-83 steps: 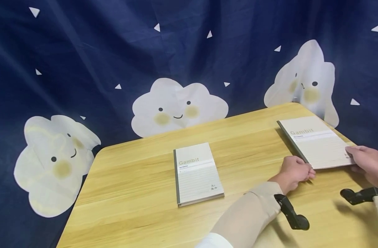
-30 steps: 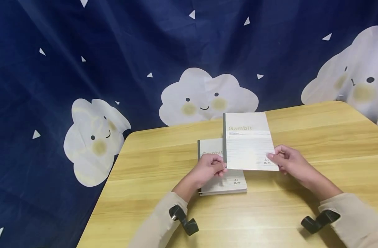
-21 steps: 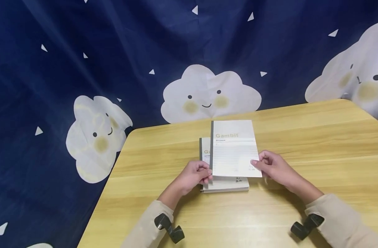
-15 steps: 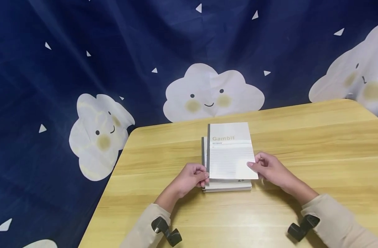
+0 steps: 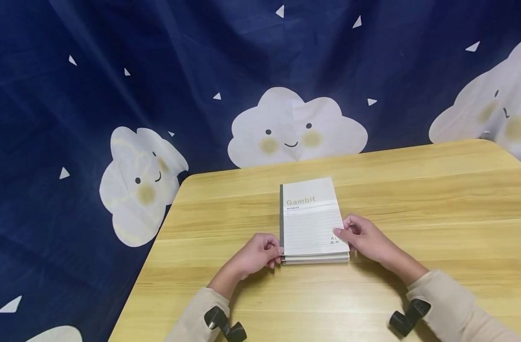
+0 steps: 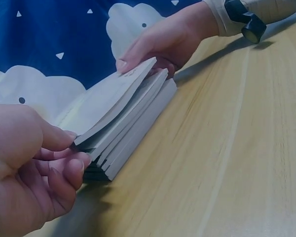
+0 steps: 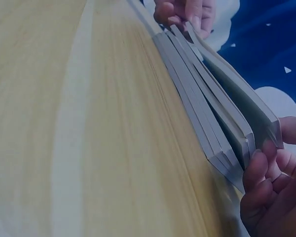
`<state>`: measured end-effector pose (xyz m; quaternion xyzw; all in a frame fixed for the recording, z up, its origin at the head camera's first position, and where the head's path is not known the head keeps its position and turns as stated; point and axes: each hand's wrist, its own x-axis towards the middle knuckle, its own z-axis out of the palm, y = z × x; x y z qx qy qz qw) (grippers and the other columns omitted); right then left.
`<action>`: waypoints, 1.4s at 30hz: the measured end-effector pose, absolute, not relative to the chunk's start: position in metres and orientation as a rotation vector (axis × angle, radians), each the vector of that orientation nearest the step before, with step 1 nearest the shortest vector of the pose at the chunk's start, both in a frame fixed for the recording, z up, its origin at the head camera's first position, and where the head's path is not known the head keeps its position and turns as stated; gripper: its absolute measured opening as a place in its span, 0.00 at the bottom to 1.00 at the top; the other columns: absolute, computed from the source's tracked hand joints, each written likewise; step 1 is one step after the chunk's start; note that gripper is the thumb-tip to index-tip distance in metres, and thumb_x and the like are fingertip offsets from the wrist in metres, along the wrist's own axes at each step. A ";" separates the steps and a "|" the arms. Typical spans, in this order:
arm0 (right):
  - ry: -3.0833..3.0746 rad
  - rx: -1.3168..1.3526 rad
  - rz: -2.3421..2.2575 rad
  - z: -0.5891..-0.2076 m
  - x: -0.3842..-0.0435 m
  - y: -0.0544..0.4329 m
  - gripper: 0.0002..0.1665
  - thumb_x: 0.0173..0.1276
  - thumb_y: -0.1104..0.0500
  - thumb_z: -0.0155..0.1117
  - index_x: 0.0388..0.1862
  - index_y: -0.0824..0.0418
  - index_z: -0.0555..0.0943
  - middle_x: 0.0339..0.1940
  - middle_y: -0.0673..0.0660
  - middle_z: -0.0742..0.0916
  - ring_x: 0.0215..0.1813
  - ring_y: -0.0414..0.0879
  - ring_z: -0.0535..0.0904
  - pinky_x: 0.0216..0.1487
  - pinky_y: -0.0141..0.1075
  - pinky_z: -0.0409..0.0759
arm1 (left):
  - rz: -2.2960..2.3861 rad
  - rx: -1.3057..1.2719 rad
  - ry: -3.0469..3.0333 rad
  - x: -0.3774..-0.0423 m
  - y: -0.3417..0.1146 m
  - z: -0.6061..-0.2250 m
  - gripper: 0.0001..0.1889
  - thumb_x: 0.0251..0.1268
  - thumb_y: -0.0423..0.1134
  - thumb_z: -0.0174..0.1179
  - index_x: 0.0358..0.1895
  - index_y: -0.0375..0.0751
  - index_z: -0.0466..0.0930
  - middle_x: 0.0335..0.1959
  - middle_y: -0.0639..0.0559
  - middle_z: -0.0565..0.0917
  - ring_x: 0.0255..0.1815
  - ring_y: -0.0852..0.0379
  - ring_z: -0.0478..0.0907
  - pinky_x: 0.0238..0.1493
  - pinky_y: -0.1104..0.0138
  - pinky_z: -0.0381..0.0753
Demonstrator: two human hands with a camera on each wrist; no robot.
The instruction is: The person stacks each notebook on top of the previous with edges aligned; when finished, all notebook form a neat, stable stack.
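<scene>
A white "Gambit" notebook (image 5: 313, 223) with a dark spine lies over a stack of notebooks (image 5: 318, 260) in the head view, nearly lined up with it. My left hand (image 5: 256, 254) pinches its near spine corner. At the opposite near corner my right hand (image 5: 367, 240) grips it, thumb on the cover and fingers underneath. The left wrist view has the held notebook (image 6: 108, 96) tilted, with a gap below its near edge. Several notebooks (image 7: 202, 113) lie under it in the right wrist view, their edges slightly fanned.
The wooden table (image 5: 414, 199) spreads around the stack, its far edge meeting a dark blue curtain (image 5: 179, 57) with cloud shapes. Black wrist mounts (image 5: 408, 318) stick out from both sleeves, just above the tabletop.
Both hands have carried the notebook leftward from the table's right end to the stack. In the last second it has come down and shifted left, covering the stack.
</scene>
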<state>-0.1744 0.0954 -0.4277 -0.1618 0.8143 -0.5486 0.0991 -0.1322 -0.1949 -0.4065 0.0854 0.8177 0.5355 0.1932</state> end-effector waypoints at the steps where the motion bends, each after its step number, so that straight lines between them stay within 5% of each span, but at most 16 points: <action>1: 2.411 -0.480 -1.619 -0.428 -0.174 0.095 0.18 0.66 0.51 0.62 0.31 0.63 0.67 0.15 0.52 0.74 0.20 0.43 0.70 0.18 0.32 0.67 | 1.475 0.243 2.315 -0.132 -0.195 -0.406 0.06 0.67 0.31 0.53 0.32 0.32 0.74 0.22 0.49 0.77 0.20 0.59 0.72 0.22 0.72 0.74; 20: 2.594 -0.488 -1.356 -0.423 -0.170 0.093 0.18 0.66 0.50 0.60 0.26 0.59 0.67 0.16 0.50 0.74 0.21 0.44 0.69 0.24 0.33 0.67 | 1.171 0.317 2.440 -0.126 -0.195 -0.400 0.11 0.71 0.38 0.50 0.29 0.38 0.67 0.21 0.48 0.76 0.19 0.57 0.71 0.21 0.69 0.72; 42: 2.572 -0.555 -1.261 -0.424 -0.173 0.097 0.20 0.66 0.49 0.61 0.22 0.59 0.67 0.15 0.50 0.76 0.19 0.43 0.70 0.20 0.32 0.69 | 1.244 0.297 2.383 -0.121 -0.193 -0.406 0.10 0.72 0.40 0.49 0.33 0.38 0.68 0.22 0.46 0.77 0.18 0.55 0.72 0.22 0.67 0.74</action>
